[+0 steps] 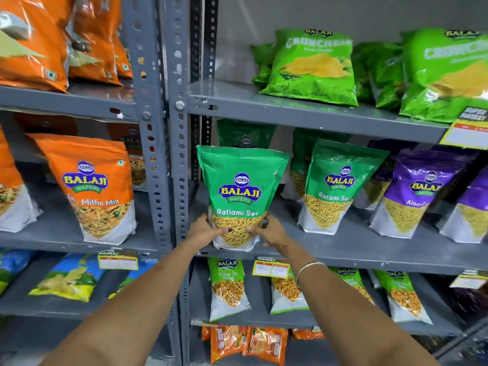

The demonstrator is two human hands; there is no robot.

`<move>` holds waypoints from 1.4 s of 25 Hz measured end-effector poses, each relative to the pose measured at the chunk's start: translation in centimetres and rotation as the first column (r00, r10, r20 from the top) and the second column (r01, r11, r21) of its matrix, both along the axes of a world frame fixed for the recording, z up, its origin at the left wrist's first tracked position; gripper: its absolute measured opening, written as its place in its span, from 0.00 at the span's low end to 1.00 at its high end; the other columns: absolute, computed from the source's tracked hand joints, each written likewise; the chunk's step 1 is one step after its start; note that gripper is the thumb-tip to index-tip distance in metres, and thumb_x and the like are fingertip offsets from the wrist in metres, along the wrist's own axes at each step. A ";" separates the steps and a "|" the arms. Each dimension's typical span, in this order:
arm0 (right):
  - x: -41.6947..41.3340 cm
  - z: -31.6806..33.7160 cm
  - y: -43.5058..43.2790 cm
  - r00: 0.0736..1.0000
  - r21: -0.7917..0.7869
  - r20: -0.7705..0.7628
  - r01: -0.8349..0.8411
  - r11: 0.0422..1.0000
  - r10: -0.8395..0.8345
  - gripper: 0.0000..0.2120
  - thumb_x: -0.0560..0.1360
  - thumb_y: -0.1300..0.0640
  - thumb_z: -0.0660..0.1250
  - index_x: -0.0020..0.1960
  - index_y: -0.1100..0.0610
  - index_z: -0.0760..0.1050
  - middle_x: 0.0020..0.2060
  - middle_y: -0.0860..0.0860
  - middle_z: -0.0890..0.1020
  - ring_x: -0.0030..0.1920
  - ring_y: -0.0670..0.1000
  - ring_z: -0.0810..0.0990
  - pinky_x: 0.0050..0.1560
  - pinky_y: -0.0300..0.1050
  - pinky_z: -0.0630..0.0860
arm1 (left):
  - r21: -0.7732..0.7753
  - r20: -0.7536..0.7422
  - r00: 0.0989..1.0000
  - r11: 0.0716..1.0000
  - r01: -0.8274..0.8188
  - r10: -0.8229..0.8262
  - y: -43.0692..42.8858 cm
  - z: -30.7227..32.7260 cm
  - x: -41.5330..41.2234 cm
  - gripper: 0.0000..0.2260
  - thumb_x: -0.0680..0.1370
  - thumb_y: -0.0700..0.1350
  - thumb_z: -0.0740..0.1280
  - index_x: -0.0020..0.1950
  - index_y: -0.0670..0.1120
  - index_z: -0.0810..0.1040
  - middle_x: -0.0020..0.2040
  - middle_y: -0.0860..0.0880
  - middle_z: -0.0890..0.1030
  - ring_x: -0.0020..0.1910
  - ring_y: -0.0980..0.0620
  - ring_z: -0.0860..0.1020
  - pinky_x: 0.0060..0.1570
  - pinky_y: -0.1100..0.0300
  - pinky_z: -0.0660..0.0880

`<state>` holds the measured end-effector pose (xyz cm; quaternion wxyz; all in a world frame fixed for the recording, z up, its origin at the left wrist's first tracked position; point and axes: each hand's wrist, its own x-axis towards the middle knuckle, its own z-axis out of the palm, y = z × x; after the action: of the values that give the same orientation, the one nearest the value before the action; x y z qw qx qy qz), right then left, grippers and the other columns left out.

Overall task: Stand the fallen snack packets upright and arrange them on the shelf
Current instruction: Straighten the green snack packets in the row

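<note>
A green Ratlami Sev packet (241, 191) stands upright at the left end of the grey middle shelf (369, 253), near its front edge. My left hand (204, 228) grips its lower left corner and my right hand (269, 229) grips its lower right corner, thumbs across the front. A second green Ratlami Sev packet (338, 186) stands upright to the right, with more green packets partly hidden behind both. Purple Aloo packets (417, 194) stand further right.
A grey perforated upright post (181, 154) borders the packet on the left. Orange Mitha Mix packets (92, 186) stand in the left bay. Green Crunchem bags (314, 67) sit on the shelf above. Chana Jor Garam packets (228, 286) and price tags (270, 268) are below.
</note>
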<state>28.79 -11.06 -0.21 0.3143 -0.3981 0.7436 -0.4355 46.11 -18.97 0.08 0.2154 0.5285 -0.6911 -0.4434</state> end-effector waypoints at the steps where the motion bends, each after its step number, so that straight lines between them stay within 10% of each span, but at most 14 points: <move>1: -0.1 -0.3 -0.2 1.000 -0.002 -0.011 0.001 1.000 -0.001 0.30 0.68 0.54 0.73 0.67 0.57 0.66 0.65 0.58 0.75 0.50 0.51 0.72 0.19 0.20 0.65 | 0.004 -0.007 1.000 1.000 0.004 -0.004 0.1 0.1 0.0 0.29 0.68 0.49 0.74 0.64 0.39 0.70 0.64 0.40 0.77 0.62 0.41 0.76 0.59 0.51 0.72; 3: -0.1 -0.5 -0.3 1.000 -0.001 -0.019 -0.016 1.000 0.015 0.31 0.68 0.54 0.73 0.68 0.57 0.65 0.66 0.58 0.75 0.50 0.51 0.72 0.23 0.21 0.68 | 0.063 -0.034 0.998 0.997 0.046 -0.044 -0.1 0.1 0.1 0.34 0.65 0.53 0.76 0.65 0.40 0.69 0.65 0.41 0.76 0.64 0.42 0.75 0.62 0.51 0.72; 6: -0.7 -0.2 0.0 0.999 0.040 -0.022 -0.025 0.999 0.026 0.35 0.69 0.53 0.72 0.70 0.59 0.61 0.69 0.58 0.70 0.62 0.56 0.73 0.53 0.45 0.77 | 0.242 0.054 0.982 0.956 0.164 -0.182 -0.5 0.5 0.7 0.51 0.54 0.66 0.76 0.69 0.41 0.64 0.69 0.44 0.72 0.65 0.44 0.73 0.66 0.48 0.70; 11: -5.9 -0.6 2.7 0.974 0.153 -0.221 0.081 0.985 -0.046 0.38 0.70 0.50 0.71 0.71 0.65 0.58 0.70 0.61 0.68 0.69 0.60 0.68 0.67 0.51 0.67 | 0.533 0.437 0.808 0.837 0.123 -0.396 0.0 2.2 -1.6 0.24 0.76 0.57 0.61 0.58 0.37 0.70 0.66 0.38 0.74 0.66 0.43 0.73 0.58 0.54 0.73; 15: -14.0 -1.1 6.4 0.950 0.176 -0.259 0.225 0.958 -0.175 0.38 0.69 0.50 0.72 0.69 0.66 0.60 0.68 0.61 0.69 0.68 0.60 0.68 0.67 0.51 0.67 | 0.682 0.451 0.644 0.704 0.198 -0.618 2.5 3.2 -8.5 0.24 0.77 0.61 0.55 0.49 0.39 0.70 0.50 0.42 0.79 0.64 0.44 0.76 0.50 0.57 0.75; 21: -25.4 -1.3 7.6 0.964 0.097 -0.051 0.266 0.959 -0.262 0.50 0.66 0.56 0.75 0.74 0.65 0.44 0.74 0.62 0.56 0.74 0.60 0.58 0.73 0.55 0.60 | 0.272 0.082 0.942 0.916 0.293 -0.326 5.5 1.5 -22.7 0.37 0.75 0.51 0.66 0.76 0.40 0.52 0.76 0.43 0.60 0.74 0.44 0.63 0.67 0.51 0.66; 27: -28.7 -1.7 6.1 0.969 -0.076 0.233 -0.070 0.995 0.086 0.28 0.68 0.70 0.71 0.64 0.62 0.64 0.60 0.56 0.77 0.56 0.52 0.77 0.41 0.26 0.77 | 0.133 -0.128 0.991 0.990 0.045 -0.028 4.4 -1.2 -28.9 0.31 0.68 0.41 0.74 0.68 0.39 0.67 0.68 0.42 0.74 0.66 0.44 0.73 0.66 0.52 0.69; 35: -26.9 -2.2 8.5 0.969 -0.197 0.215 -0.079 0.977 0.122 0.32 0.65 0.67 0.75 0.65 0.63 0.67 0.61 0.54 0.77 0.57 0.54 0.78 0.58 0.46 0.79 | 0.071 -0.057 0.998 0.997 -0.005 0.009 7.8 -0.6 -27.7 0.25 0.69 0.42 0.74 0.62 0.38 0.71 0.64 0.41 0.77 0.62 0.43 0.75 0.53 0.57 0.70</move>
<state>1.90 -2.56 -2.36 0.3796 -0.4111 0.6378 -0.5293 18.38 -11.19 -0.57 0.2176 0.5253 -0.6668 -0.4818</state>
